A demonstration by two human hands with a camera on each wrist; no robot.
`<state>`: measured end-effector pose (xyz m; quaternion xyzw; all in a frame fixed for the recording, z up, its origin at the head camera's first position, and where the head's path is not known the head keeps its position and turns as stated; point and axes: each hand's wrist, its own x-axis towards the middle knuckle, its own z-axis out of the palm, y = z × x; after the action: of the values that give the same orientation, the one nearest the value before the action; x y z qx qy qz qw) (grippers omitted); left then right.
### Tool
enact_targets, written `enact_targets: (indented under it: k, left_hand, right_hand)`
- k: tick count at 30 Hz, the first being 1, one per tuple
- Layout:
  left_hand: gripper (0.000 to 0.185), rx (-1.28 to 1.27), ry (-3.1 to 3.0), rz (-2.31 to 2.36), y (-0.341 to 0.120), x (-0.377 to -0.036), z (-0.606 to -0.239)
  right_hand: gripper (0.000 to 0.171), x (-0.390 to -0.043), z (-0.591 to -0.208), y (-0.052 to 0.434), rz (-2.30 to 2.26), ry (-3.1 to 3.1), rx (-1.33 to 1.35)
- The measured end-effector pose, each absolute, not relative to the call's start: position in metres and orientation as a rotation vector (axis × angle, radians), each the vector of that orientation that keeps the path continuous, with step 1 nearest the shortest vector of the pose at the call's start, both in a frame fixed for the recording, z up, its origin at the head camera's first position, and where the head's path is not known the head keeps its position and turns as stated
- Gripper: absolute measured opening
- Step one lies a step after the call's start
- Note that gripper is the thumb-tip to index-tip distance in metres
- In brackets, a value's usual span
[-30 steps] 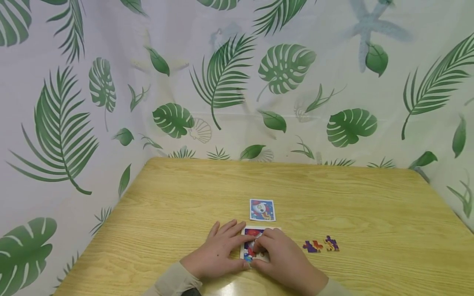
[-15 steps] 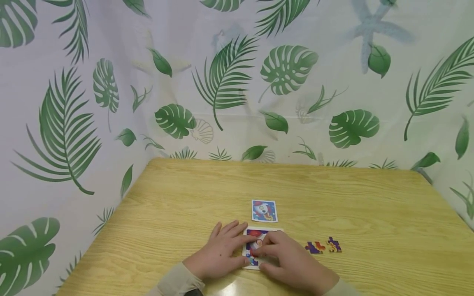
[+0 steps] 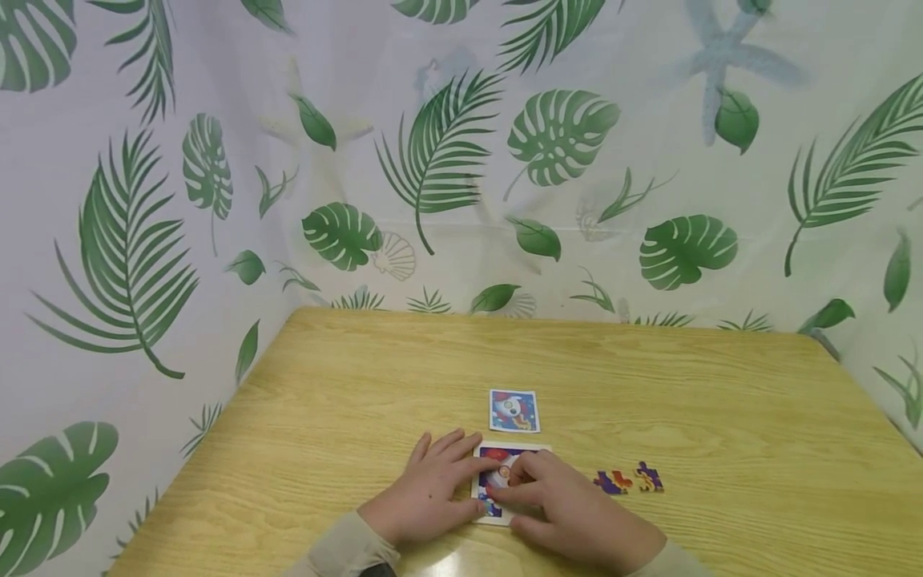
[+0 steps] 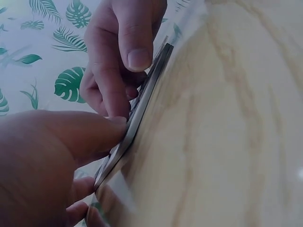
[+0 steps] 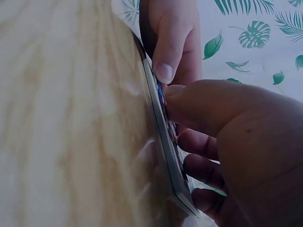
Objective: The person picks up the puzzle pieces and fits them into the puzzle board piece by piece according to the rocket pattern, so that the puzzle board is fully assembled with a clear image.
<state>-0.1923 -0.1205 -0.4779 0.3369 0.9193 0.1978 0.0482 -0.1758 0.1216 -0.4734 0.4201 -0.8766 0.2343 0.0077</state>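
A small jigsaw puzzle in a white-edged tray (image 3: pixel 485 476) lies flat near the table's front, its picture showing red, white and purple. My left hand (image 3: pixel 431 490) lies over its left side with fingers spread, the index finger reaching onto the picture and the thumb by the lower left corner. Over the right part bends my right hand (image 3: pixel 558 505), a fingertip touching the picture. In the left wrist view the right thumb (image 4: pixel 139 59) stands apart from that hand's other fingers. Whether a piece lies under the right fingers is hidden. Loose jigsaw pieces (image 3: pixel 650 477) lie to the right.
A printed picture card (image 3: pixel 514 411) of a rocket-like shape lies just beyond the tray. The wooden table (image 3: pixel 346 377) meets a leaf-patterned curtain (image 3: pixel 461 144) at the back and left.
My right hand has shifted slightly right over the puzzle, its thumb drawing away from the left thumb. The left hand keeps its place on the tray, and the loose pieces stay put.
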Motion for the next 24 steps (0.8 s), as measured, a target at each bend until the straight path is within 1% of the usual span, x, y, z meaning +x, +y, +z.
enact_targets:
  k: [9,17,24]
  left_hand:
    - [0.054,0.951,2.825,0.599,-0.117,-0.191,-0.478]
    - [0.055,0.977,2.809,0.586,-0.119,-0.19,-0.478]
    - [0.064,0.979,2.786,0.617,-0.119,-0.191,-0.48]
  right_hand:
    - [0.03,-0.174,-0.473,0.125,0.855,-2.797,1.273]
    - [0.028,-0.172,-0.472,0.124,0.901,-2.817,1.228]
    - [0.024,-0.181,-0.465,0.136,0.962,-2.789,0.998]
